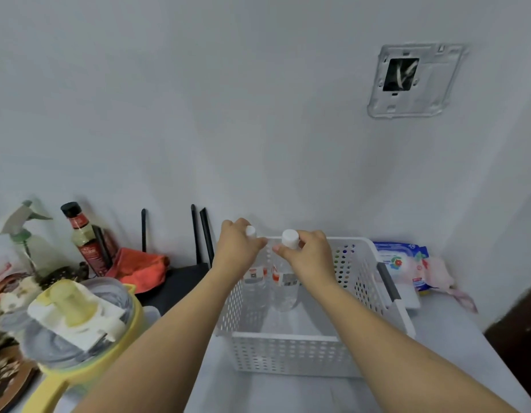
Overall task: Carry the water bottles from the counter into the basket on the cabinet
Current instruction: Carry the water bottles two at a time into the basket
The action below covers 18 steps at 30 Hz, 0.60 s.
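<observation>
A white perforated basket [291,353] stands on the pale cabinet top [455,347]. Two clear water bottles with white caps and red-and-white labels stand upright at its far end. My left hand [239,248] grips the neck of the left bottle [255,286]; only part of its cap shows past my fingers. My right hand [310,253] holds the right bottle [283,293] just under its cap. The bottoms of both bottles are down inside the basket; I cannot tell whether they touch its floor.
Left of the basket are a yellow-rimmed appliance [79,320], a green spray bottle [26,242], a dark sauce bottle [85,239], an orange cloth [139,269] and a black router [181,281]. Wet-wipe packs [404,263] lie right of the basket. A wall stands close behind.
</observation>
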Tool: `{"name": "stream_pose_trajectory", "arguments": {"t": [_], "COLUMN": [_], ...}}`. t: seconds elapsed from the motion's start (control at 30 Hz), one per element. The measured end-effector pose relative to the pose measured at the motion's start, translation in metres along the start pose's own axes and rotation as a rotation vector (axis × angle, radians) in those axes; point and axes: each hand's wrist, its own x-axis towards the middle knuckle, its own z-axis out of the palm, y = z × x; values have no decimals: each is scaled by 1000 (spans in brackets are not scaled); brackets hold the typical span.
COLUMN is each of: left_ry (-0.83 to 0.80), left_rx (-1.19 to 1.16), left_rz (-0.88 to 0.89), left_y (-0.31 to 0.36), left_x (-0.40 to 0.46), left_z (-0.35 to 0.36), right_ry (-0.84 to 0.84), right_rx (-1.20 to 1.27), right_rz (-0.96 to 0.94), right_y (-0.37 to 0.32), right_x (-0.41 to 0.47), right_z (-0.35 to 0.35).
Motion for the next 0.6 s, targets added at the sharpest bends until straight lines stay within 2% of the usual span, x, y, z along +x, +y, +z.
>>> {"name": "stream_pose_trajectory", "arguments": {"t": [0.3,0.6], "left_ry": [-40,-98], "left_rx": [38,26], "left_rz": [114,9], "left_y": [1,1], "left_x": [-2,-5], "left_z": [-5,-7], "right_ry": [-6,-56], "right_rx": [-56,-52], "right_rz": [-9,8], "right_y": [5,4], "right_x": [2,-9], "right_z": [6,3]}}
